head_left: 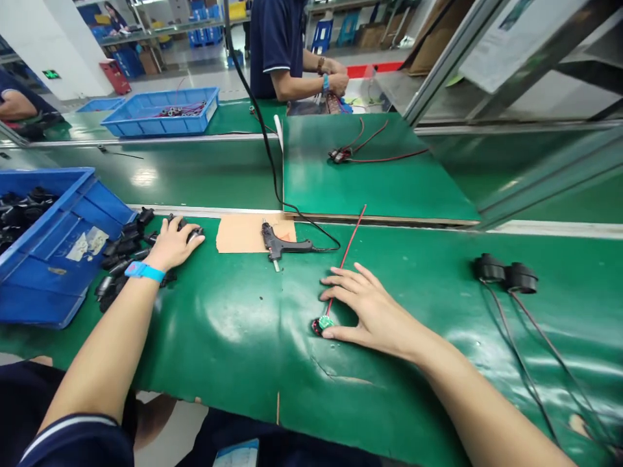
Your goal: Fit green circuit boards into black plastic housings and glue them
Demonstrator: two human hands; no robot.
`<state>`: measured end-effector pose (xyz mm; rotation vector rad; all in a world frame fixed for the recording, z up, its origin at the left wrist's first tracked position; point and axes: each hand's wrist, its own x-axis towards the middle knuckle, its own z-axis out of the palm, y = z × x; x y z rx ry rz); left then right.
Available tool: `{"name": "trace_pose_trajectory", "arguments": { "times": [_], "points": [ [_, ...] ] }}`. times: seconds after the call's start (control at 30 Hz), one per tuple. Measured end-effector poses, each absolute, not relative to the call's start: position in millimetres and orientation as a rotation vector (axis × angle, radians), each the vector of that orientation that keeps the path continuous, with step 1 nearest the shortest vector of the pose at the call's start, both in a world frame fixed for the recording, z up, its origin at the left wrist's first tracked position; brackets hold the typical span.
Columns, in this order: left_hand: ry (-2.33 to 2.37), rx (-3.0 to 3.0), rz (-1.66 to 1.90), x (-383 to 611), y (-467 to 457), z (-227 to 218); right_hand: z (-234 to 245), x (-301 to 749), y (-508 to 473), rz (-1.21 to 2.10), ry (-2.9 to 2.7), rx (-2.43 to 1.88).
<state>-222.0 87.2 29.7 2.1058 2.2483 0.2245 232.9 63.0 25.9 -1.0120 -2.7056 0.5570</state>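
My left hand rests on a pile of small black plastic parts beside a blue bin; its fingers curl over one black part, and a blue wristband sits on that wrist. My right hand lies flat on the green mat, fingers stretched out, thumb touching a small round green circuit board with a red wire that runs away from me. A black glue gun lies between my hands on a piece of cardboard.
A blue bin with black parts stands at the left. Two black round parts with wires lie at the right. Beyond a raised green board, a person in a dark shirt works with wires. Another blue tray sits far left.
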Motion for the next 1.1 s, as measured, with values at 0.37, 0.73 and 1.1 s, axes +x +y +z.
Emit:
{"name": "trace_pose_trajectory", "arguments": {
  "times": [0.37, 0.73, 1.1],
  "points": [
    [2.073, 2.604, 0.247, -136.1, -1.9, 45.2, 32.1, 237.5, 47.2, 0.864, -2.671, -0.917],
    [1.478, 2.356, 0.685, -43.0, 8.6, 37.7, 40.9, 241.8, 42.6, 1.305, -2.530, -0.882],
    [1.268, 2.234, 0.559, -35.6, 8.0, 19.9, 33.5, 238.3, 43.0, 1.165, -2.461, -0.992]
  ]
}}
